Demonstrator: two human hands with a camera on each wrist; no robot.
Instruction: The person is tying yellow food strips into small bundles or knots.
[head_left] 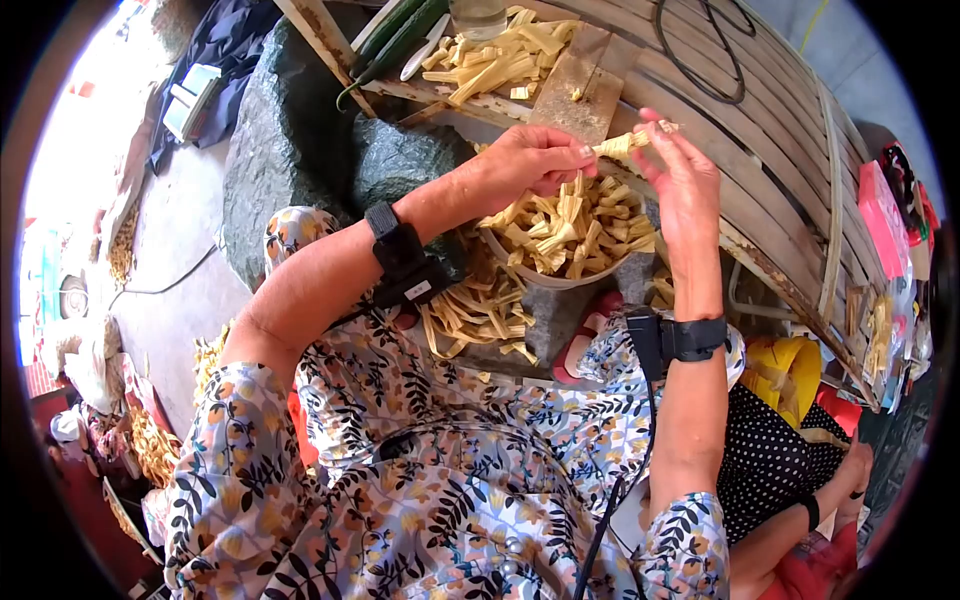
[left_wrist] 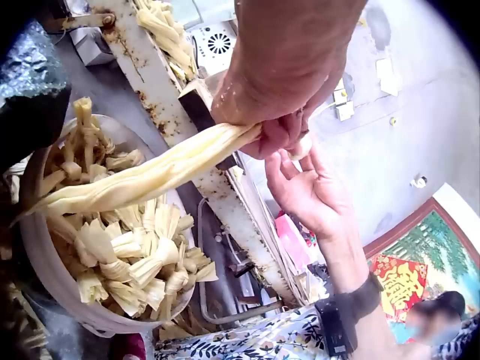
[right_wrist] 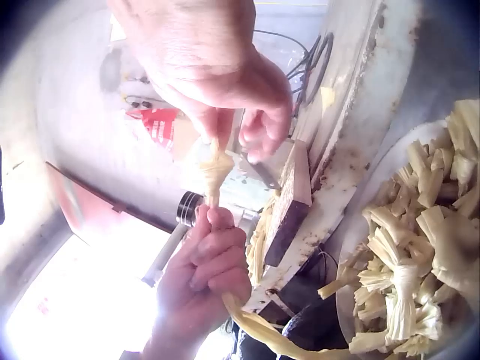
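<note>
Above the bowl, my left hand (head_left: 535, 160) grips a pale yellow, limp strip bundle (head_left: 622, 146) wound tightly round its middle. A long folded tail of the strip (left_wrist: 150, 169) hangs out of that fist over the bowl in the left wrist view. My right hand (head_left: 688, 190) pinches the bundle's other end between thumb and finger. In the right wrist view the wrapped part (right_wrist: 216, 171) shows between the two hands. Below is a pale bowl (left_wrist: 34, 251) heaped with similar tied bundles (head_left: 580, 225).
A slatted table (head_left: 770, 180) with rusty edging stands ahead, holding a small wooden board (head_left: 585, 105), more yellow pieces (head_left: 500, 65), green cucumbers (head_left: 400, 40) and a black cable (head_left: 735, 75). Loose strips (head_left: 470, 315) lie below the bowl. Another person's arm (head_left: 790, 535) is at right.
</note>
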